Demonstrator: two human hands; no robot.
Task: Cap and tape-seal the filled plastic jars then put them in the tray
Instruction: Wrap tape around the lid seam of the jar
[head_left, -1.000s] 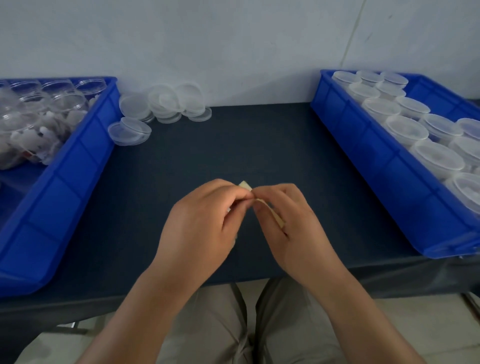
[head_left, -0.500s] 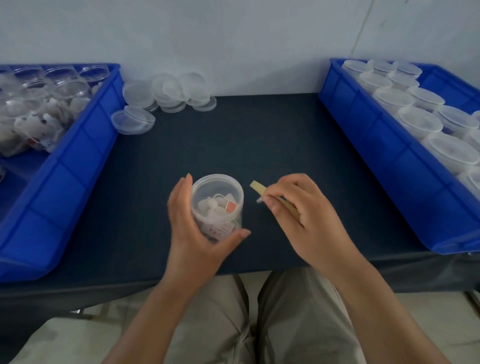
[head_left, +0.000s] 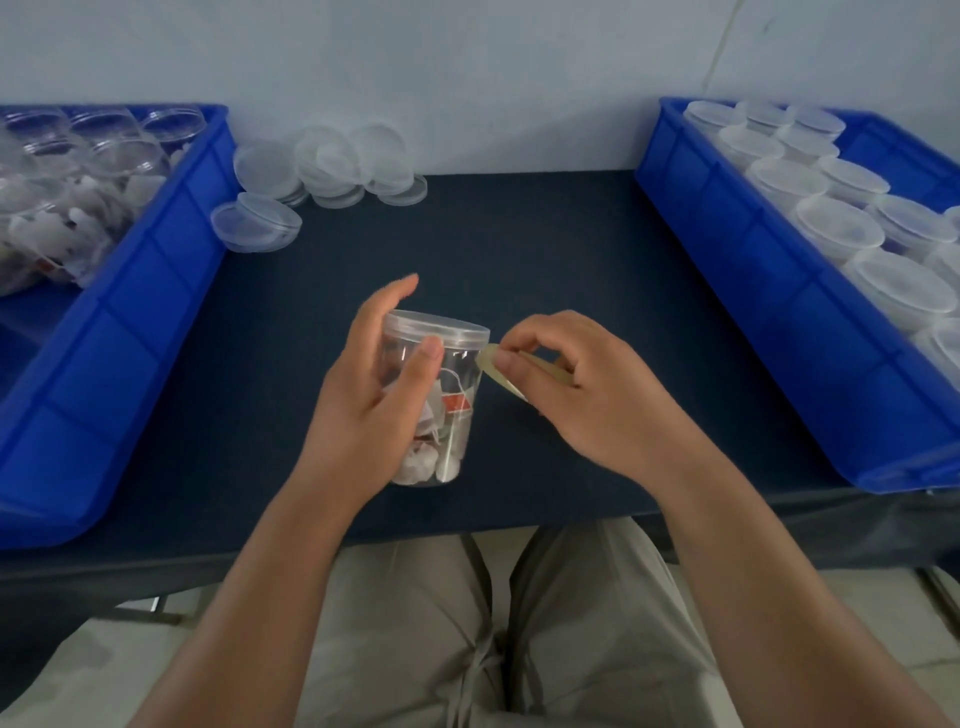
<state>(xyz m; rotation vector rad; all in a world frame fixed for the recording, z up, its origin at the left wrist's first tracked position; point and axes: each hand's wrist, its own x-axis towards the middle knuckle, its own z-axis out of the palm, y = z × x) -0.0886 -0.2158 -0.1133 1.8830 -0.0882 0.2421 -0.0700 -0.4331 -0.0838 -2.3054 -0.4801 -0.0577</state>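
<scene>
Since half a second ago: the jar (head_left: 434, 400) has tipped from top-up to side-on, lid (head_left: 439, 326) seated.
Left hand (head_left: 371, 400): grip wrapped round the jar, above the desk (head_left: 545, 249).
Right hand (head_left: 576, 387): pinches the tape strip (head_left: 493, 366), its end now at the lid's edge.
Meaning: sealing appears about to start; the right tray (head_left: 769, 291) waits.

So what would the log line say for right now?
step: tape-seal | left hand: holds capped jar | right hand: pinches tape strip at lid edge | tray: not yet
</scene>
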